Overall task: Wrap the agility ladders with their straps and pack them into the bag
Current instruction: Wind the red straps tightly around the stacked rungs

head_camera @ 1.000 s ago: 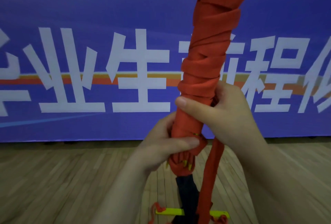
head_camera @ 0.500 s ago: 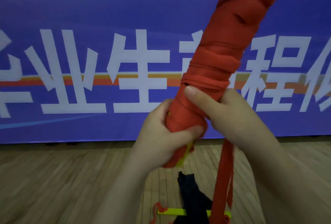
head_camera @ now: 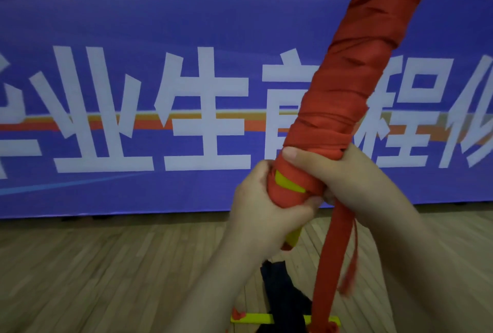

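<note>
I'm gripping the bundled agility ladder [head_camera: 354, 87] at its lower end, left hand [head_camera: 262, 207] clenched around the base, right hand [head_camera: 338, 172] pinching the soft red strap [head_camera: 329, 266]. The stiff yellow rungs [head_camera: 286, 183] seem light; the limp strap needs tension.
</note>
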### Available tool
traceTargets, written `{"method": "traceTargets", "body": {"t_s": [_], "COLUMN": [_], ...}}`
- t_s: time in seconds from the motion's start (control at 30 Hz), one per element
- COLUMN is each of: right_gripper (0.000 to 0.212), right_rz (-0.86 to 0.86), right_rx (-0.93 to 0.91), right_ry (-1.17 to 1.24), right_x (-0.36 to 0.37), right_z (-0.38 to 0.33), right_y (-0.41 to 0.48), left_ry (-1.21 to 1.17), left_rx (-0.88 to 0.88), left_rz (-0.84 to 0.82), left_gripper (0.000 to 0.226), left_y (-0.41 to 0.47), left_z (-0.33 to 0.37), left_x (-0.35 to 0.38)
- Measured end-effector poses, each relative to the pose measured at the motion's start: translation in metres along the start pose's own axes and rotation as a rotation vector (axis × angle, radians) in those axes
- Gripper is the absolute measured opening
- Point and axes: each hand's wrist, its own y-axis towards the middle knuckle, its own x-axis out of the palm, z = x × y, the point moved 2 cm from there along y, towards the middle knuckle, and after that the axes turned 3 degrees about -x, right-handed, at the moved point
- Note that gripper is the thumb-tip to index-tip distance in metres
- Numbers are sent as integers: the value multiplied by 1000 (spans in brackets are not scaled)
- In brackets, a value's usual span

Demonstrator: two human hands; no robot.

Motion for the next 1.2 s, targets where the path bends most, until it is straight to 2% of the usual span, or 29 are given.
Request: {"method": "traceTargets", "body": {"t_s": [0.03,0.07,0.17,0.2,0.23,0.3,0.37,0.4,0.43,0.5,0.57,0.6,0.67,0.73,0.77,0.83,0.87,0.9,0.93,1.0,1.07,1.1,1.13,1.2], "right_gripper": [13,13,23,23,24,38,53,54,51,40,35,36,31,19,13,41,51,50,38,12,19,28,36,40], "right_rz": [-5,-36,-167,-197,-201,-128,-20,3,-6,-161,-354,-406,-393,-302,-287,-343,-384,-416,-448,-489,-523,-555,-582,-553], "right_rx": [22,42,49,42,30,30,50,53,49,31,26,27,21,24,-1,-10,22,40,34,-7,11,9,13,22], "right_ry": [-33,-73,-100,-79,-71,-115,-174,-210,-224,-145,-24,42,177,147,5,-365,-457,-419,-337,-165,28,112,151,58], "right_x": [-2,-5,-11,-11,-10,-6,-4,-5,-7,-10,-5,1,11,14,13,14,18,21,25,28,27,27,29,29], "right_z": [1,2,2,2,3,5,9,9,8,6,6,6,5,-4,-6,-7,-5,0,3,12,15,16,14,15], "right_y": [0,1,1,0,-1,-2,-2,-1,-1,-4,-8,-11,-12,-12,-12,-13,-15,-14,-14,-14,-16,-18,-20,-21], "left_ry": [81,95,-241,-377,-422,-283,-131,-99,-94,-191,-500,-572,-650,-761,-778,-658,-529,-399,-317,-334,-607,-784,-945,-1021], "left_rx": [18,6,-154,-200,-217,-145,-82,-89,-96,-108,-198,-153,2,22,-2,-96,-118,-105,-80,-67,-91,-96,-91,-54], "left_rz": [69,63,-296,-408,-450,-315,-124,-87,-175,-416,-432,-439,-512,-558,-524,-339,-222,-134,-81,-117,-321,-453,-551,-551], "left_gripper": [49,53,68,63,53,43,50,54,59,82,111,115,90,67,60,38,26,19,21,43,71,76,76,68], "left_y": [-4,-6,-7,-6,-4,-5,-9,-11,-8,2,22,31,34,37,40,40,39,37,36,38,39,38,36,36], "left_z": [0,-4,-12,-10,-10,-10,-15,-19,-16,-8,3,9,25,29,33,33,33,32,34,28,25,27,28,31], "left_x": [3,6,3,1,2,9,17,17,17,8,-4,-7,-8,-12,-14,-22,-25,-26,-28,-28,-25,-23,-21,-22]}}
